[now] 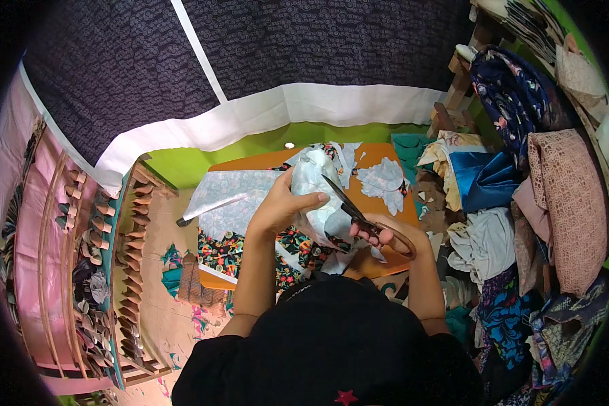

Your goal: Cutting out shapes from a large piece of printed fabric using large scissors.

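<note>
My left hand (279, 206) is closed on a white, slightly shiny folded piece of cloth (310, 177), its thumb lying across the front. In my right hand (384, 235) is a pair of scissors (346, 205) with dark blades and brownish handles. The blades point up and to the left and lie against the right side of the white cloth. Below both hands, black cloth with a bright floral print (301, 250) is spread on an orange-brown table (250, 162). Part of it lies with its pale backing (233, 193) up.
Cut pale scraps (384, 181) lie on the table's right. Piled fabrics, including a blue shiny cloth (482, 181) and a pink patterned cloth (567, 203), crowd the right side. At left stands a rack of shoes (134, 264). A dark curtain (318, 47) hangs ahead.
</note>
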`<control>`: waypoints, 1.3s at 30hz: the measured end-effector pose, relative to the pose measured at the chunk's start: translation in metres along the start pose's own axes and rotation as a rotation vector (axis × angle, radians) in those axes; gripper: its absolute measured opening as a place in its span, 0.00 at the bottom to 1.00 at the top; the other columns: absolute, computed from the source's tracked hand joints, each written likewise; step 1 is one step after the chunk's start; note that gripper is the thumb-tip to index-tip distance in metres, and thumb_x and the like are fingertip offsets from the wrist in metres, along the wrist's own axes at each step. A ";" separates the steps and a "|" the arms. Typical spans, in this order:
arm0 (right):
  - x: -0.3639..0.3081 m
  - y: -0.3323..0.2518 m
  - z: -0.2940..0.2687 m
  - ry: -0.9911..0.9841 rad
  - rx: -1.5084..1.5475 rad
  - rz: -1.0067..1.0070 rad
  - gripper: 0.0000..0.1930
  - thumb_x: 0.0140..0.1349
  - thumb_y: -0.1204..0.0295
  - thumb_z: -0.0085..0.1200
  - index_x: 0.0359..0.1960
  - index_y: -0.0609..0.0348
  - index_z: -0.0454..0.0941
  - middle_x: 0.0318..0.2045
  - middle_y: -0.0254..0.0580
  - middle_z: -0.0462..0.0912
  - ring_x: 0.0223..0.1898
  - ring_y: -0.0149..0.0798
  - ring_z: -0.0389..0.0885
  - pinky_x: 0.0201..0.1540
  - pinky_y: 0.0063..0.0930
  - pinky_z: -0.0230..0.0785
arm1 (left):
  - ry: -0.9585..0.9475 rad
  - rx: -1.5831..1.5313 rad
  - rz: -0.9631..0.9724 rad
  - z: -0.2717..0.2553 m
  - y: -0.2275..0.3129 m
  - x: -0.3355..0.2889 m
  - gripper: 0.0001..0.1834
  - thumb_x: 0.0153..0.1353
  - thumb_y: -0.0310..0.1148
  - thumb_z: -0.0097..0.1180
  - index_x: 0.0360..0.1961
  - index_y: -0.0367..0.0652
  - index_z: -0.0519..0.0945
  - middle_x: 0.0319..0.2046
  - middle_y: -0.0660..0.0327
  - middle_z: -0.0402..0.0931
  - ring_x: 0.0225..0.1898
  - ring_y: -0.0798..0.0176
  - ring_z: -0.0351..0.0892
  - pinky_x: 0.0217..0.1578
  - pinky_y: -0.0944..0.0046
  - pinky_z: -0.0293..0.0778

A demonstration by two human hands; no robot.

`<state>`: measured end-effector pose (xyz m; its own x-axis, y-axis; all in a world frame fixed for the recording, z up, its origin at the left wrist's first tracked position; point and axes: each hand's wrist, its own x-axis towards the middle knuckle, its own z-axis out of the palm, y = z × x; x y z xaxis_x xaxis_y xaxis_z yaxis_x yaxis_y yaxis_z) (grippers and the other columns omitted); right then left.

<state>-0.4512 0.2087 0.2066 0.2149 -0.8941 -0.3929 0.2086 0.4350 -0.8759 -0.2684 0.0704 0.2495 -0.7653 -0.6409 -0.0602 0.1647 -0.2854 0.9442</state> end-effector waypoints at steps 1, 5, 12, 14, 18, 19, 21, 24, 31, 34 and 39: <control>-0.001 0.000 -0.001 -0.001 0.002 0.002 0.16 0.57 0.58 0.39 0.34 0.59 0.70 0.21 0.25 0.64 0.23 0.19 0.60 0.23 0.07 0.51 | 0.002 0.000 -0.002 -0.001 -0.001 0.000 0.27 0.41 0.21 0.60 0.45 0.32 0.65 0.36 0.57 0.72 0.37 0.66 0.73 0.39 0.67 0.70; -0.005 -0.002 -0.001 -0.103 -0.090 -0.099 0.19 0.58 0.56 0.38 0.32 0.61 0.70 0.21 0.27 0.65 0.18 0.20 0.60 0.19 0.10 0.52 | -0.018 -0.004 -0.026 -0.004 -0.002 -0.001 0.28 0.40 0.20 0.60 0.46 0.33 0.65 0.36 0.57 0.72 0.36 0.66 0.73 0.38 0.67 0.71; -0.010 -0.011 0.006 -0.093 -0.022 0.129 0.39 0.36 0.35 0.50 0.34 0.63 0.67 0.19 0.24 0.59 0.17 0.18 0.57 0.17 0.10 0.52 | -0.051 -0.019 -0.063 0.000 0.001 -0.004 0.30 0.38 0.21 0.61 0.46 0.34 0.65 0.36 0.60 0.71 0.35 0.68 0.73 0.35 0.70 0.72; -0.012 -0.009 0.006 -0.116 -0.082 0.041 0.35 0.41 0.38 0.48 0.32 0.63 0.67 0.18 0.24 0.59 0.16 0.18 0.57 0.17 0.10 0.51 | -0.057 -0.004 -0.064 -0.002 0.001 -0.004 0.31 0.37 0.21 0.61 0.46 0.34 0.64 0.36 0.60 0.71 0.35 0.68 0.73 0.35 0.70 0.72; -0.016 -0.006 0.010 -0.109 -0.004 -0.062 0.22 0.55 0.50 0.40 0.27 0.59 0.67 0.16 0.23 0.59 0.15 0.18 0.55 0.16 0.10 0.47 | -0.080 0.050 -0.036 -0.007 -0.003 -0.002 0.29 0.39 0.20 0.61 0.46 0.34 0.65 0.35 0.60 0.71 0.33 0.70 0.73 0.35 0.71 0.72; -0.015 -0.005 0.011 -0.109 -0.003 -0.062 0.22 0.55 0.50 0.40 0.27 0.59 0.67 0.16 0.23 0.59 0.15 0.18 0.55 0.16 0.10 0.47 | -0.080 0.049 -0.037 -0.007 -0.002 -0.002 0.29 0.39 0.20 0.61 0.46 0.34 0.65 0.35 0.60 0.71 0.33 0.70 0.73 0.35 0.71 0.72; -0.013 -0.003 0.013 0.028 -0.014 0.077 0.17 0.58 0.56 0.36 0.23 0.57 0.66 0.15 0.23 0.60 0.15 0.18 0.53 0.15 0.10 0.45 | -0.071 0.028 -0.050 -0.004 0.001 -0.003 0.29 0.38 0.20 0.61 0.46 0.34 0.65 0.35 0.60 0.71 0.33 0.70 0.73 0.35 0.71 0.72; -0.011 -0.001 0.015 0.091 0.097 0.132 0.16 0.57 0.57 0.37 0.22 0.55 0.66 0.14 0.23 0.60 0.14 0.18 0.54 0.15 0.10 0.44 | -0.096 0.012 -0.050 -0.006 0.000 -0.002 0.29 0.38 0.20 0.61 0.46 0.34 0.65 0.35 0.61 0.71 0.34 0.70 0.73 0.35 0.70 0.72; -0.012 -0.007 0.014 -0.055 -0.257 -0.051 0.09 0.53 0.65 0.41 0.20 0.54 0.62 0.12 0.23 0.58 0.12 0.18 0.55 0.13 0.10 0.46 | -0.074 0.086 -0.072 -0.014 -0.003 0.001 0.32 0.38 0.25 0.62 0.46 0.32 0.64 0.35 0.61 0.71 0.35 0.70 0.72 0.37 0.70 0.70; -0.012 -0.005 0.015 -0.004 -0.213 -0.149 0.07 0.49 0.68 0.44 0.20 0.53 0.61 0.12 0.22 0.57 0.11 0.17 0.54 0.12 0.10 0.47 | -0.008 0.159 0.023 -0.026 -0.019 0.005 0.27 0.42 0.28 0.61 0.44 0.33 0.65 0.34 0.61 0.71 0.39 0.67 0.70 0.44 0.68 0.65; -0.002 0.019 0.003 0.071 0.037 -0.156 0.28 0.50 0.40 0.42 0.17 0.53 0.56 0.12 0.24 0.55 0.12 0.20 0.52 0.12 0.14 0.45 | 0.448 0.295 0.291 -0.045 -0.065 -0.001 0.09 0.52 0.34 0.52 0.26 0.39 0.73 0.21 0.65 0.70 0.22 0.74 0.66 0.23 0.75 0.61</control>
<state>-0.4451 0.2191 0.1921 0.1093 -0.9558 -0.2731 0.2696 0.2929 -0.9173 -0.2500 0.0575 0.1739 -0.3677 -0.9187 0.1438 0.0998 0.1148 0.9884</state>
